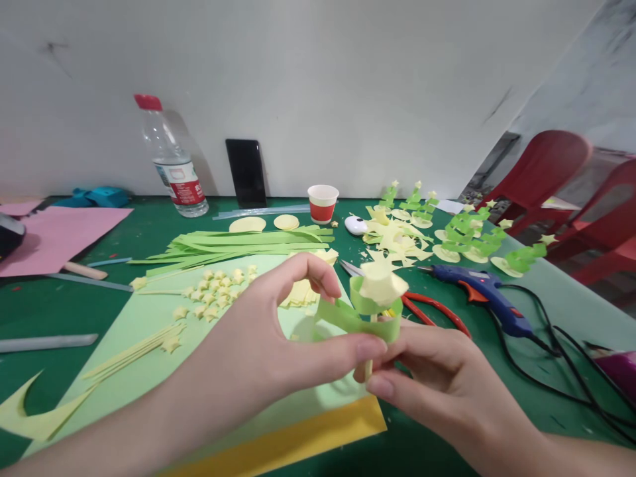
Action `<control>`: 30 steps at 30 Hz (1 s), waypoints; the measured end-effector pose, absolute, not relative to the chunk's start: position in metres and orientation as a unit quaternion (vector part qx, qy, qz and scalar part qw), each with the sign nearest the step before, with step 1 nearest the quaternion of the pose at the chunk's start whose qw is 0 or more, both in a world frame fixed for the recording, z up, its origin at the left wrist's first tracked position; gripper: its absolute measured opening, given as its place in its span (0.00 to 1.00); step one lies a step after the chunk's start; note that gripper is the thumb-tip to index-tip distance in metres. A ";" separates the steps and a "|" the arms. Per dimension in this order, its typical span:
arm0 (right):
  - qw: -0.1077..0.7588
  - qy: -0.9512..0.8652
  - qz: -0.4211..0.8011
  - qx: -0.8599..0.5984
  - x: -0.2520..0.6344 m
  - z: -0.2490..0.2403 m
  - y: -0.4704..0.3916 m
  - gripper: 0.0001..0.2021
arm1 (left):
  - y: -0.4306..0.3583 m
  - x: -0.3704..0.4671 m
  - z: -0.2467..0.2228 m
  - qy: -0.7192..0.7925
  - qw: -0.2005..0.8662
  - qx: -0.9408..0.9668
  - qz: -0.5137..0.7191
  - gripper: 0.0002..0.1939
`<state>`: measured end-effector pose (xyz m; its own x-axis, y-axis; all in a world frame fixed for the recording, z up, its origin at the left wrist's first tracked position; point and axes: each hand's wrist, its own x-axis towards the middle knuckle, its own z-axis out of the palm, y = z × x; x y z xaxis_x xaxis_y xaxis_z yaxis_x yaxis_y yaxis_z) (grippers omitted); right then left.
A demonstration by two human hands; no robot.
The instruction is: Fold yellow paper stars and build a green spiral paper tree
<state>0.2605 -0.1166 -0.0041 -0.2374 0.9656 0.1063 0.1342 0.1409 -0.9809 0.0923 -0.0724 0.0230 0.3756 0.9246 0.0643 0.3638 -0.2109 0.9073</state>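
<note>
**Green tabletop (30, 308) against a pale wall (397, 86): curled paper work in two hands**

Clock positions are taken from the held piece (380, 286), with 12 at the top of the view. It stands upright over a pale green sheet (159, 308): a paper star (378, 278) heads a thin stick (368, 370), and a green strip (387, 330) curls loosely around it below.

Right hand (442, 371), entering from 4 o'clock: thumb and fingertips pinch the stick's lower part. Left hand (275, 334), from 8: arched, thumb against the strip, index finger curled; whether that fingertip bears on the paper cannot be told.

Assessment: the step appears to be coiling the strip. Sound practice is a firm, light pinch on the stick, evenly spaced loops and no creases. A slack turn could spring loose; a stray knuckle could bend the star.

Surface: crowded. Small folded stars (212, 286) lie at 9, spare strips (248, 245) between 9 and 10. Red-handled scissors (432, 297) and a blue glue gun (507, 305) lie at 3. Similar star-topped pieces (470, 232) stand at 2.

Room: bottle (179, 175) and dark phone (247, 173) by the wall at 10; red chairs (536, 169) at 2, beyond the table.
</note>
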 end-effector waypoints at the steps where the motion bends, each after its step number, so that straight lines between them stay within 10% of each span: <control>1: 0.423 -0.631 0.475 -0.444 0.261 -0.005 -0.117 0.03 | -0.073 0.093 0.024 0.453 0.440 0.712 0.307 0.15; 14: 0.411 -0.791 0.187 -0.414 0.263 -0.006 -0.119 0.04 | -0.077 0.095 0.017 0.445 0.411 0.738 0.299 0.14; 30: 0.416 -0.761 0.249 -0.432 0.258 -0.004 -0.118 0.08 | -0.078 0.098 0.014 0.433 0.451 0.708 0.329 0.19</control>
